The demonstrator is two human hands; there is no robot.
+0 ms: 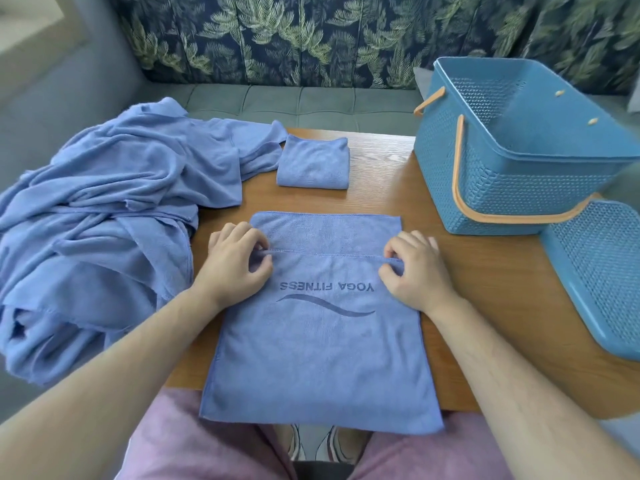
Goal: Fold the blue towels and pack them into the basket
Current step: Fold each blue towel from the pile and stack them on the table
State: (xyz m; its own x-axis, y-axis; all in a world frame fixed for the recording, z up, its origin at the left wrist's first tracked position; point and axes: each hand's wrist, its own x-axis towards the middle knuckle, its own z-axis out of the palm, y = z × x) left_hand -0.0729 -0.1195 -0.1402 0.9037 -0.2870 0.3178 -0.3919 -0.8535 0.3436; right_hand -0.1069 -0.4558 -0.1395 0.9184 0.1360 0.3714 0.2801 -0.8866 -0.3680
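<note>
Under our left hand [235,265] and right hand [415,268], the yoga towel [311,348].
Both pinch the hem corners; cloth seems soft, limp.

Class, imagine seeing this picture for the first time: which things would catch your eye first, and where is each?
First, at the centre, the left hand and right hand each pinch the folded-over edge of a blue towel printed YOGA FITNESS. Next, the orange-handled blue basket stands at the right, and a heap of unfolded towels sprawls on the left.

Home seating nook: wooden table [398,188], cushioned bench [294,105] (palm-leaf upholstered back).
</note>
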